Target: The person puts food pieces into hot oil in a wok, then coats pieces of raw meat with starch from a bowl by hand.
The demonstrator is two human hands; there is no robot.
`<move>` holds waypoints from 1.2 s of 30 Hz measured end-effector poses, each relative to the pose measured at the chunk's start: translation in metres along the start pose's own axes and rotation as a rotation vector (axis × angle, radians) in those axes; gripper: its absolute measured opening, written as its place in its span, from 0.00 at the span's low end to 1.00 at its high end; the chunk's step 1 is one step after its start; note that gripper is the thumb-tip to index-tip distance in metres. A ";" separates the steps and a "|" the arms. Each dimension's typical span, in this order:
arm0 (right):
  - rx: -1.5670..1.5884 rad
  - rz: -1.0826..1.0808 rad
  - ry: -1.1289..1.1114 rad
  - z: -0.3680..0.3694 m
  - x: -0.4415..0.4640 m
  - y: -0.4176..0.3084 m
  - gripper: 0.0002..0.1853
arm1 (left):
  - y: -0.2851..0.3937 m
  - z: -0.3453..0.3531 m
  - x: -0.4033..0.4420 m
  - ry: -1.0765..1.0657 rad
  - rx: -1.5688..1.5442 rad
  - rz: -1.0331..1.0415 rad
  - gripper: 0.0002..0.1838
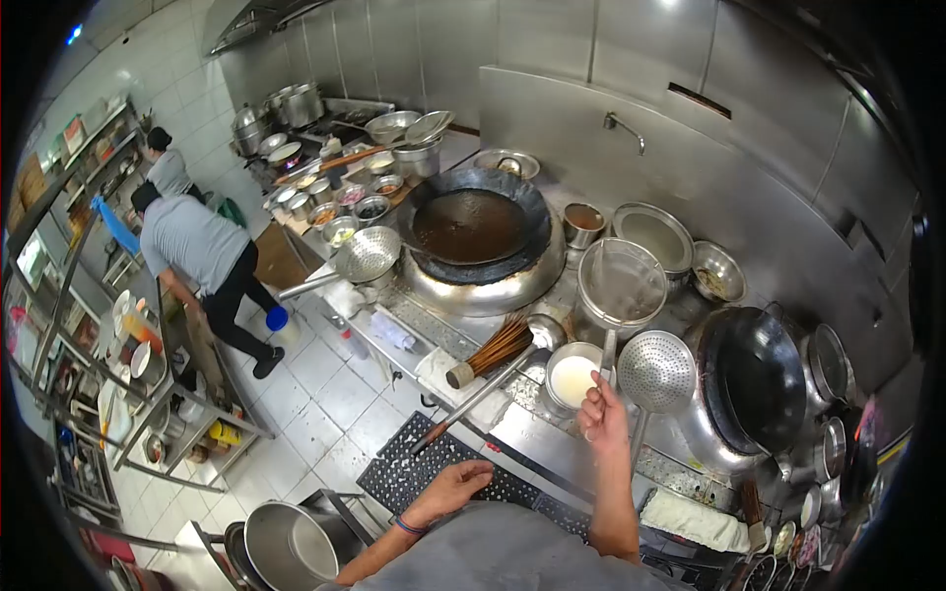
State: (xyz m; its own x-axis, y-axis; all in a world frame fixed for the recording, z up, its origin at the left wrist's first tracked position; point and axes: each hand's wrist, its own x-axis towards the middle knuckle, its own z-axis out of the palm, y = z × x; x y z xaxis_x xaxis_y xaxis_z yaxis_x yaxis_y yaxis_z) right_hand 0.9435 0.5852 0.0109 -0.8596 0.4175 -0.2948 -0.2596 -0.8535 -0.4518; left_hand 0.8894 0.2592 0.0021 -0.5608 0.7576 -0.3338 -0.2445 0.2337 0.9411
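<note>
My right hand (603, 416) is closed on a metal handle (609, 357), held upright at the rim of a steel pot of creamy white liquid (574, 380). What the handle belongs to is hard to make out. My left hand (455, 491) is empty, its fingers loosely bent, low over the black perforated mat (394, 458). A long-handled ladle (545, 333) and a bamboo brush (493, 353) lie on the counter left of the pot. To the right is a perforated strainer (655, 372).
A wok of dark liquid (468, 227) sits at centre, an empty black wok (759, 379) at right. A strainer stands over a tall pot (623, 283). Ingredient bowls (340, 231) line the back left. Two people (197, 241) (169, 169) are at far left. A large pot (289, 544) stands below.
</note>
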 end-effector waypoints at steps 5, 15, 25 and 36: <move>-0.221 -0.164 0.045 0.010 -0.009 -0.019 0.14 | -0.009 -0.005 -0.026 0.174 0.109 -0.038 0.20; -0.225 -0.246 0.008 0.007 -0.012 -0.019 0.17 | -0.028 0.008 -0.069 0.220 0.183 -0.131 0.20; -0.143 -0.212 0.017 0.004 -0.003 0.010 0.22 | -0.020 -0.025 -0.053 0.154 0.328 -0.026 0.20; -0.994 -0.143 0.353 -0.010 0.003 0.205 0.26 | -0.046 -0.204 -0.078 0.167 0.400 0.049 0.20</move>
State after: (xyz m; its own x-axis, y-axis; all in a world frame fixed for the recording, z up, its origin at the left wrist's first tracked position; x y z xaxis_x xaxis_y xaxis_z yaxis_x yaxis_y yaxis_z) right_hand 0.8922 0.4146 -0.0909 -0.6316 0.6968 -0.3400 0.2650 -0.2181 -0.9393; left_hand 0.7828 0.0653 -0.0262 -0.6921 0.6729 -0.2611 0.0930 0.4419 0.8922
